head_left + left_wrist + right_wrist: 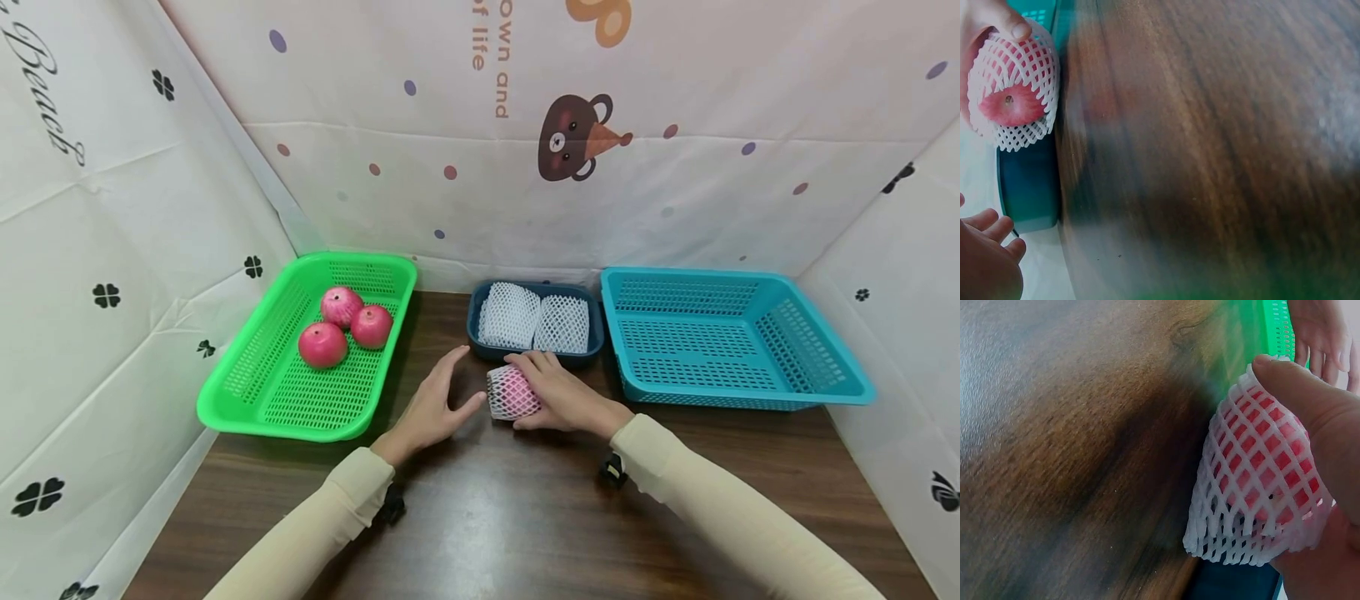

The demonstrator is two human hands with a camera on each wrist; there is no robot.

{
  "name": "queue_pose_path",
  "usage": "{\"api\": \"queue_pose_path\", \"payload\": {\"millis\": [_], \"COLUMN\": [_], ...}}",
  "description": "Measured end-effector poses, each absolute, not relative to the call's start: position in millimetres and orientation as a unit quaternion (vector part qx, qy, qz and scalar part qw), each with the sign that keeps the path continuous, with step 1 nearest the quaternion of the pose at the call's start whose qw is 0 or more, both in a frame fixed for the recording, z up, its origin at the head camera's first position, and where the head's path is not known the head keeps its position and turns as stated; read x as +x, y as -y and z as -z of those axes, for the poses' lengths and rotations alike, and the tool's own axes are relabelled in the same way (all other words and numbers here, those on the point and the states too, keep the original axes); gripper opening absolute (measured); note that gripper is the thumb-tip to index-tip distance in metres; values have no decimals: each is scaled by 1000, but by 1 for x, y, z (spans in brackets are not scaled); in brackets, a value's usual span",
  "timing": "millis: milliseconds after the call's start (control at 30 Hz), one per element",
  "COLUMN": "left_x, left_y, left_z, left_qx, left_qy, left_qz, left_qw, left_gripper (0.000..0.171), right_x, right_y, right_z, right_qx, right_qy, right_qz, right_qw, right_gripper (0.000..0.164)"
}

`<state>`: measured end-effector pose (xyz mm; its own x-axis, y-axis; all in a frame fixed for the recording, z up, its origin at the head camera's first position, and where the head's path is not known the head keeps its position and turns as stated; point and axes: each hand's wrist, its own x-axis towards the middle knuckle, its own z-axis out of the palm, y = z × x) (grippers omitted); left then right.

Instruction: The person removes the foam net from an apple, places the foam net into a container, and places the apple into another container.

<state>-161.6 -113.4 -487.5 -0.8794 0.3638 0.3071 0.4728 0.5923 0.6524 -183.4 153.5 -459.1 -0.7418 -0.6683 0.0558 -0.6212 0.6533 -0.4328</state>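
My right hand (558,392) grips a round pink-red fruit (1013,106) in a white foam net sleeve (1254,469), low over the table in front of the dark blue basket. Its thumb lies along the net in the right wrist view, and a bare patch of the fruit shows at the sleeve's end in the left wrist view. Just left of the fruit my left hand (431,408) is open, fingers spread and apart from the net, holding nothing. The dark blue basket (476,346) holds white foam nets (510,315) side by side.
At the left stands a green basket (300,432) with three bare pink-red fruits (322,345) in it. A light blue basket (750,400) stands at the right. Behind them hangs a printed cloth wall (450,208). Brown wooden table (480,517) lies under my arms.
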Motion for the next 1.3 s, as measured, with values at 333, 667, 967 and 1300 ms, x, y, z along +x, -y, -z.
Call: {"api": "queue_pose_path", "payload": {"millis": [333, 667, 967, 1300], "left_x": [-162, -160, -159, -162], "left_y": [113, 112, 110, 100], "left_z": [488, 490, 490, 486], "left_qx": [-239, -250, -271, -288], "left_qy": [891, 884, 870, 846], "left_qz": [380, 385, 393, 410], "left_qw": [72, 84, 124, 186], "left_gripper": [80, 77, 59, 12], "right_x": [-180, -176, -177, -179], "right_y": [-156, -158, -163, -172], "right_z": [457, 453, 448, 442], "right_qx": [-352, -373, -354, -332], "right_qy": [-910, -901, -908, -912], "right_qz": [214, 221, 223, 230], "right_qw": [35, -14, -40, -68], "right_gripper": [98, 94, 96, 104]}}
